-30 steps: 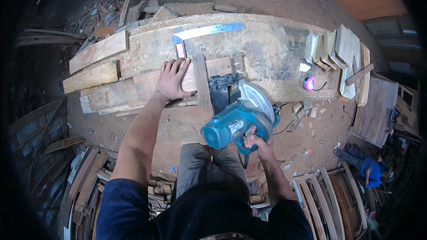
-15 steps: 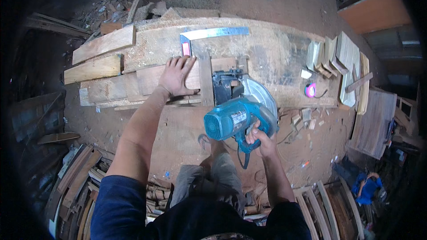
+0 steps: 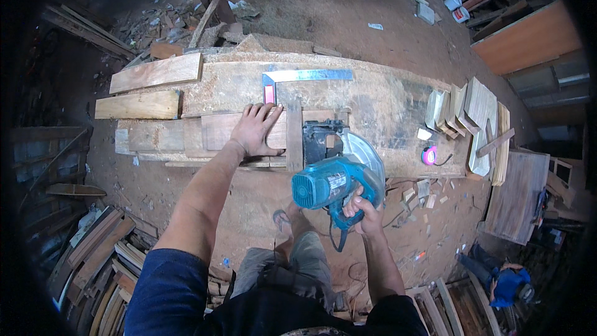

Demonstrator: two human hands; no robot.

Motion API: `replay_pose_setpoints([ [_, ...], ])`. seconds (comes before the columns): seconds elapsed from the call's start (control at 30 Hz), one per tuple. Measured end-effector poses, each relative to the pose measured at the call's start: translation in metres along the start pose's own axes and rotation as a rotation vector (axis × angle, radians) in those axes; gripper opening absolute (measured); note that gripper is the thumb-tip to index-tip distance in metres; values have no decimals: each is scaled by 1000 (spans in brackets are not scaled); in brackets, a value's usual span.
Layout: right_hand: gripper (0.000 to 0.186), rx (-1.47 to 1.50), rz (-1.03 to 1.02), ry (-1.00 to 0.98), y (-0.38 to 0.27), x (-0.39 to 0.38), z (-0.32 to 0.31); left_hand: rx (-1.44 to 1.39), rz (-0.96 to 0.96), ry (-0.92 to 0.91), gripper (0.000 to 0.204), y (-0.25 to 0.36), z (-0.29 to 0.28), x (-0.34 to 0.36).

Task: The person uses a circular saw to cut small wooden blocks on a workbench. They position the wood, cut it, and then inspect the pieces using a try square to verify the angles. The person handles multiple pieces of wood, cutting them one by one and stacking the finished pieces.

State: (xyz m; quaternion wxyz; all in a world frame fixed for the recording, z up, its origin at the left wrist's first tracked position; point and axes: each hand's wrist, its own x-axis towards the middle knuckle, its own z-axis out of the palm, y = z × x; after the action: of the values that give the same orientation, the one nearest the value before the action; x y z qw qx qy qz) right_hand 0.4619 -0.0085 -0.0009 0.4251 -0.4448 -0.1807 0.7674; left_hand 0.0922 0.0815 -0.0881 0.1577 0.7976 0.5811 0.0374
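The left hand [image 3: 256,129] lies flat, fingers spread, pressing a wooden board [image 3: 245,130] down onto the worktop [image 3: 385,96]. The right hand [image 3: 362,204] is wrapped tight around the rear handle of a blue circular saw [image 3: 336,177], whose base and guard sit on the board's near edge, just right of a narrow upright strip of wood [image 3: 294,135] that runs beside the left hand's fingertips.

To my eye a clean cut here depends on keeping the saw's base flat on the board and pushing straight away from the body along that strip, with the flat hand well to the left of the blade's line and its weight steady so the board cannot creep. The cord trailing below the right hand wants to stay behind the saw.

Beyond the left hand's fingertips lies a metal try square [image 3: 298,78] with a red stock. Further left of that hand, two loose planks [image 3: 149,87] rest on the worktop's end. Off to the right of the saw are a pink tape measure [image 3: 429,155] and a stack of cut wooden pieces [image 3: 469,115].

The floor [image 3: 323,6] is bare earth strewn with offcuts and shavings; timber lies stacked low to the left, and another person in blue [image 3: 507,280] crouches at lower right.
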Motion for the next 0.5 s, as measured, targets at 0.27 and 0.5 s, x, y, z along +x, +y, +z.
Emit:
replay_pose_setpoints([
  [0.27, 17, -2, -27, -7, 2, 9, -2, -8, 42, 50, 125, -2, -1, -1],
  [0.5, 18, -12, -36, 2, -2, 15, 3, -17, 6, -6, 125, 0, -5, -1],
])
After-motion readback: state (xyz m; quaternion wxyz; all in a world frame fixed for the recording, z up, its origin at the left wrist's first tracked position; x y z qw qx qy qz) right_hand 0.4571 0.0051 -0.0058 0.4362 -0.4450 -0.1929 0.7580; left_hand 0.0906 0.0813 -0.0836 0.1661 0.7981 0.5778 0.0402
